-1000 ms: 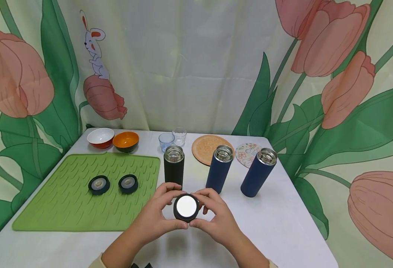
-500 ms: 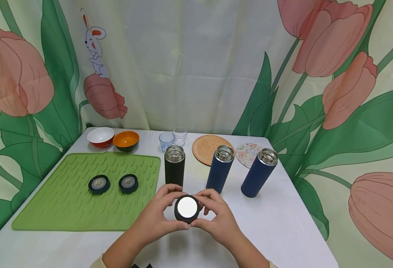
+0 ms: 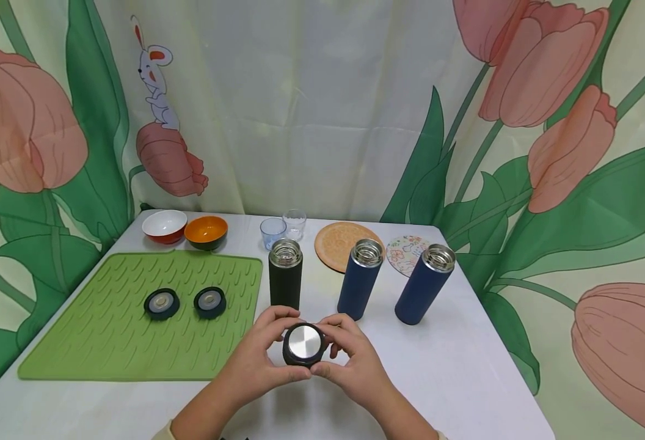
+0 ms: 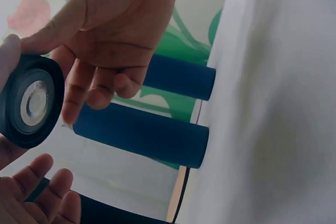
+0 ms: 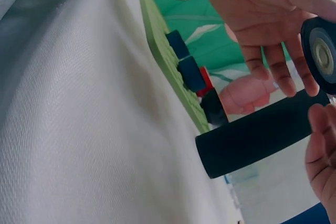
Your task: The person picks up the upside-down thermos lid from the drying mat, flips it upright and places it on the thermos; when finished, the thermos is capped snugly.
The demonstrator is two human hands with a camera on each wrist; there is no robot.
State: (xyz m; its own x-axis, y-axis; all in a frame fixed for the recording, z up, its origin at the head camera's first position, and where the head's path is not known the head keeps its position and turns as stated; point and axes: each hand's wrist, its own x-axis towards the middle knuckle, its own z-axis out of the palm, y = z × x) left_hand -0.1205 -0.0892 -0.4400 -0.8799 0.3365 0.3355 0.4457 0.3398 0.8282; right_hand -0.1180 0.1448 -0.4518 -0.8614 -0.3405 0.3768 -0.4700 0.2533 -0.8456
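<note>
Both hands hold one black bottle lid (image 3: 304, 342) between them, its round silver top facing the head camera. My left hand (image 3: 253, 354) pinches its left side, thumb below and fingers above; my right hand (image 3: 352, 357) does the same on the right side. In the left wrist view the ridged underside of the lid (image 4: 34, 103) shows, with a pale round disc at its centre. Just behind the hands stands an uncapped black bottle (image 3: 286, 281) with a steel neck. Two more uncapped bottles, a blue one (image 3: 358, 284) and another blue one (image 3: 422, 287), stand to the right.
On the green mat (image 3: 108, 342) at left lie two dark lids, one lid (image 3: 161, 304) beside another lid (image 3: 209, 302), undersides up. Farther back are a white-and-red bowl (image 3: 165, 226), an orange bowl (image 3: 206, 231), two glass cups (image 3: 273, 231), a round wooden board (image 3: 333, 244) and a patterned disc (image 3: 405, 252).
The lid's top has gone from glaring white to brushed silver as it tilts slightly. Both hands keep their hold and have shifted only a little; the bottles and mat stay put.
</note>
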